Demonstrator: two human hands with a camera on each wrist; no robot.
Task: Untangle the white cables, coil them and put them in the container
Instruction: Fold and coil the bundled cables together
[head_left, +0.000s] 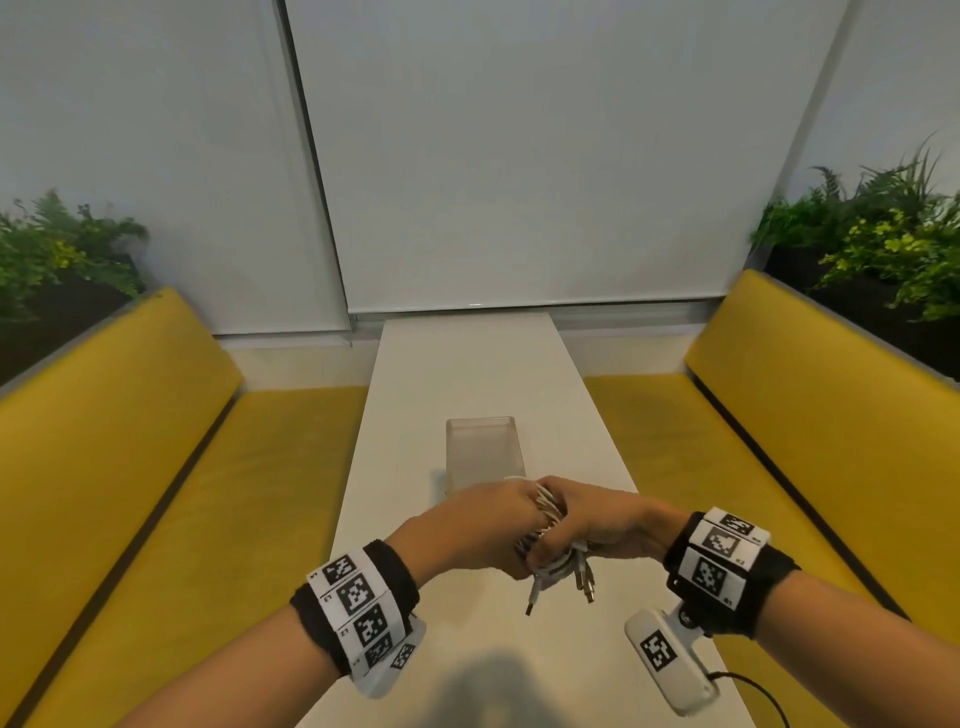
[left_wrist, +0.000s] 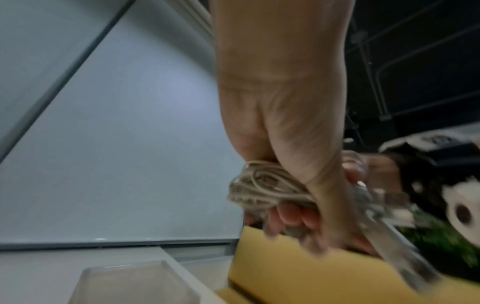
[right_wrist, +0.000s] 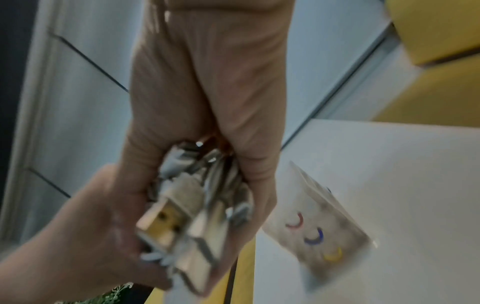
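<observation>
Above white table (head_left: 467, 374), left hand (head_left: 467, 525), right hand (head_left: 597, 525) clutch bundled white cables (head_left: 550, 558); translucent rectangular container (head_left: 483, 452) beyond.

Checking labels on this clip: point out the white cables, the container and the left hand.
white cables (head_left: 551, 564), head view, on the bundled strands gripped between both hands.
container (head_left: 480, 422), head view, on its far rim.
left hand (head_left: 470, 525), head view, on the back of the hand.

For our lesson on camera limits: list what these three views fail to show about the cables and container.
- Number of white cables: head view, both hands, left hand and right hand, cover the bundle.
- Whether still tangled: wrist views blurred.
- Clear container: near end hidden behind the hands; cut off by the left wrist view's bottom edge.
</observation>
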